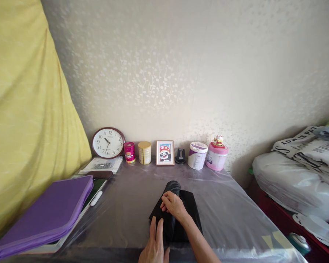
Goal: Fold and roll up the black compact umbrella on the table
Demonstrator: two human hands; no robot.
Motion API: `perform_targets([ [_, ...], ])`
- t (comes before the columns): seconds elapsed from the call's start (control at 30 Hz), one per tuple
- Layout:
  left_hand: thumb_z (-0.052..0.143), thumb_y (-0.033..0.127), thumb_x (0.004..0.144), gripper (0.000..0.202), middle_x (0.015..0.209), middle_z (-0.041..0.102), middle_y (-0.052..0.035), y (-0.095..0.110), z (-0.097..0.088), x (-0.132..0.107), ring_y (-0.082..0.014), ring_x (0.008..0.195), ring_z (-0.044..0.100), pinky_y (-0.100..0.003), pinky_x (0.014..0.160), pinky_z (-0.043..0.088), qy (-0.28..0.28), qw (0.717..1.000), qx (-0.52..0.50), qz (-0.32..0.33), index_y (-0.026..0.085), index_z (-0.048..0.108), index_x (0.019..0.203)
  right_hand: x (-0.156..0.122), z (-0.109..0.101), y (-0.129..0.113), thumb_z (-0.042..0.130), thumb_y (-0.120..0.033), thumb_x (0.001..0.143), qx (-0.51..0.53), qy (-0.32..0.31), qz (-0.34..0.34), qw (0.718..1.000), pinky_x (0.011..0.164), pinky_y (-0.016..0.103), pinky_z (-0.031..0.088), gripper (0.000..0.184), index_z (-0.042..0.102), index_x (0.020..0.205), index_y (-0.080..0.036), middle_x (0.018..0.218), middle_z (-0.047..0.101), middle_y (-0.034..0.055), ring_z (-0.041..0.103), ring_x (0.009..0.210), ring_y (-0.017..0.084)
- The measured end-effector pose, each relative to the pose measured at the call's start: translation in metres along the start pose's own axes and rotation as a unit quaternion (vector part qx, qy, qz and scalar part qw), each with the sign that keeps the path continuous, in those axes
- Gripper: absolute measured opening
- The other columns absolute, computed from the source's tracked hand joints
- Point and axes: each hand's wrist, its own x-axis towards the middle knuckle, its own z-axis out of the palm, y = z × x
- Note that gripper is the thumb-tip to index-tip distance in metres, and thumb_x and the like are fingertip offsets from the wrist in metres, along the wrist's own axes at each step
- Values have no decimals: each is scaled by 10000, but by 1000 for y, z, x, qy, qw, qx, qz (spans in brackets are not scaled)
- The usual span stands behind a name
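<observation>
A black folded cloth [190, 204] lies near the front middle of the table, with a rolled or bunched part [172, 187] at its far end. My right hand [173, 205] rests on top of it, fingers curled and pinching the fabric. My left hand [155, 245] lies flat on the cloth's near left part, fingers stretched out and pressing down.
The table [230, 212] is covered with clear plastic sheet. Along the wall stand a clock [108, 143], a pink tin [129, 152], a gold tin [144, 152], a framed picture [165, 152], and two tubs [197, 155]. A purple case [49, 212] lies left; bagged bedding [296, 182] right.
</observation>
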Motion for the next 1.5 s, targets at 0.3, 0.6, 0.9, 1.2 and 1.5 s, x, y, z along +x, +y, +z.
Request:
perform_targets([
  [0.3, 533, -82, 700, 934, 1403, -133, -60, 12, -9, 6, -233, 911, 537, -276, 681, 505, -67, 995, 70, 17, 305, 50, 1400, -5, -3, -7, 454, 19, 887, -56, -68, -60, 994, 544, 184, 394, 243, 563, 744, -144, 673, 624, -33, 604, 632, 142],
  [0.6, 410, -129, 644, 947, 1405, -99, -21, 2, -5, 15, -230, 971, 524, -241, 769, 474, -91, 996, 26, 0, 272, -21, 1386, -28, -5, 3, 446, -159, 934, -117, 36, -279, 952, 801, 264, 392, 195, 635, 971, -191, 904, 606, 18, 532, 894, 202],
  [0.9, 336, -120, 648, 919, 1398, -111, 8, 5, -6, 20, -207, 916, 550, -255, 721, 485, -92, 995, 38, -32, 285, -78, 1362, 29, -27, 40, 456, -139, 932, -211, 28, -301, 930, 1005, 392, 150, 186, 631, 962, -195, 1011, 596, 19, 420, 1110, 218],
  [1.2, 278, -135, 707, 850, 1406, -61, 5, -2, -1, 27, -190, 924, 555, -220, 705, 463, -100, 994, -3, -32, 322, -5, 1365, 74, -58, 62, 444, -135, 922, -271, 153, -128, 942, 906, 319, 342, 205, 592, 1057, -89, 1063, 565, 99, 498, 1004, 240],
  [1.5, 364, -137, 716, 902, 1405, -129, -36, 4, -18, 16, -188, 1003, 506, -173, 699, 438, -109, 994, 8, -9, 276, -139, 1341, -9, -96, 94, 296, -436, 842, -204, 262, -10, 943, 697, 366, 381, 394, 573, 827, -157, 824, 587, 96, 557, 780, 278],
])
